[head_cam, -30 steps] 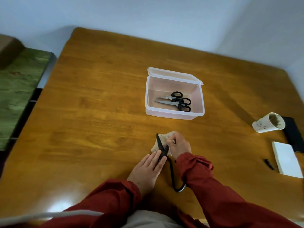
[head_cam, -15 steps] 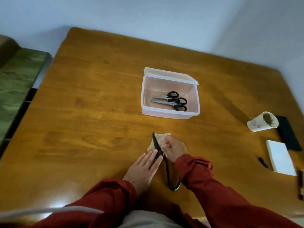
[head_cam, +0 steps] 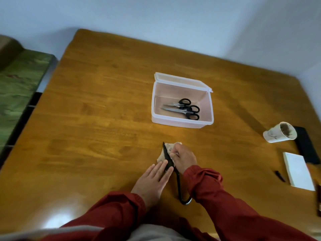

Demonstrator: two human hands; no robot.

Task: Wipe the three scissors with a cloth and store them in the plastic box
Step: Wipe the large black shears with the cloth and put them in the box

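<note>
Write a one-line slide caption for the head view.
The left hand steadies black shears while the right hand wipes them with a cloth; two scissors lie in the plastic box.

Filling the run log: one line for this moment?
phase: wipe | left hand: presses black scissors | right hand: grips cloth at blade | plastic box: two scissors inside

Light is soft and even; I rate the scene moderately bright. One white glare patch sits on the wooden table (head_cam: 97,122) near its front left edge, beside my left sleeve (head_cam: 112,211). A long diagonal shadow crosses the tabletop to the right of the plastic box (head_cam: 182,123). Focus is soft throughout; the paper cup (head_cam: 276,134) and the far table edge look smeared. Wide-angle distortion bows the table edges and bends the wall (head_cam: 156,18) corner.
</note>
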